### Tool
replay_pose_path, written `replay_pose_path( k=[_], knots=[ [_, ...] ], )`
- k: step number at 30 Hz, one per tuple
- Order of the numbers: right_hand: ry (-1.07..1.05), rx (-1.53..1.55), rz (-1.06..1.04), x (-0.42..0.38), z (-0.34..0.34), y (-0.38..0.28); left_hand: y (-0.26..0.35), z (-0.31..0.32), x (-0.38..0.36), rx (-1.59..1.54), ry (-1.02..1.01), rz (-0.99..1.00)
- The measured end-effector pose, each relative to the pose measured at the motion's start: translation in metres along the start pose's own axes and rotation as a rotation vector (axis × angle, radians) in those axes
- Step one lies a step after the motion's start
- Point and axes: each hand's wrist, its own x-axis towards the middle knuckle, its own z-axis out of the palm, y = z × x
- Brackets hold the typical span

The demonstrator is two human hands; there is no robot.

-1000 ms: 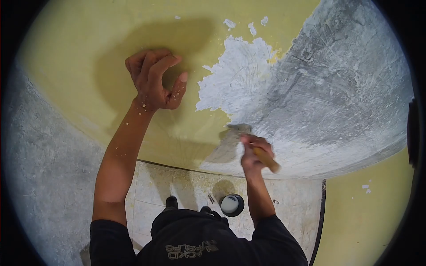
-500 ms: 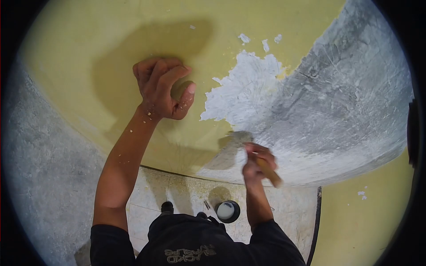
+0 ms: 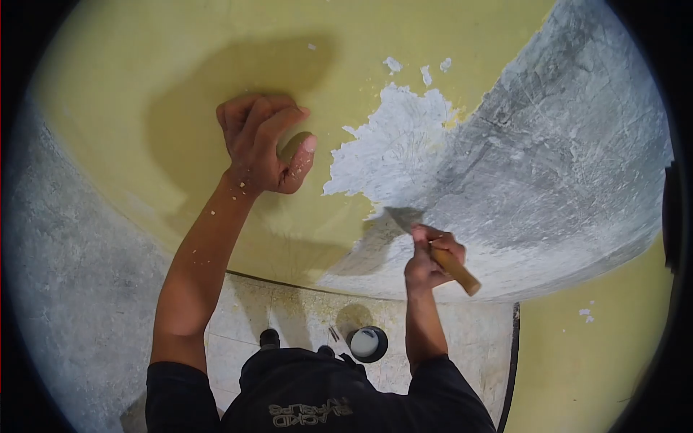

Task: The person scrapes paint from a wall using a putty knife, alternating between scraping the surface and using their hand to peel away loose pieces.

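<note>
My right hand (image 3: 432,256) grips a scraper (image 3: 458,273) by its wooden handle. The thin, flaring blade points up and left, at the lower edge of the bare patch (image 3: 393,137) where yellow paint is gone and whitish-grey plaster shows. My left hand (image 3: 263,144) rests against the yellow painted wall (image 3: 289,224), left of that patch. Its fingers are bent, the thumb stands apart from them, and nothing is held. Small paint flakes cling to the left wrist and forearm.
Below the wall, a black bucket (image 3: 381,345) with something white inside stands on the tiled floor (image 3: 245,310), close to my feet. Flakes lie scattered near it. Small chipped spots (image 3: 426,75) show above the bare patch, and a grey wall (image 3: 86,289) is at left.
My right hand and the scraper have shifted a little right and down, and the blade now shows more clearly. My left hand stays in place on the wall.
</note>
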Motion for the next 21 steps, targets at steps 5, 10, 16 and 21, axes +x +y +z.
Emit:
replay_pose_path(
  k=[5,10,16,21],
  knots=[
    [-0.253,-0.222,-0.043,-0.002,0.002,-0.005,0.001,-0.002,0.001,-0.008,-0.02,-0.014],
    [-0.317,-0.323,-0.153,0.01,0.002,-0.021,-0.001,0.0,0.001,-0.002,-0.006,-0.024],
    [-0.179,-0.122,-0.012,0.0,-0.002,-0.004,0.001,0.0,-0.001,-0.002,0.0,-0.015],
    [-0.155,-0.061,-0.037,0.001,0.006,0.001,0.001,-0.001,-0.001,-0.013,-0.012,-0.015]
  ],
)
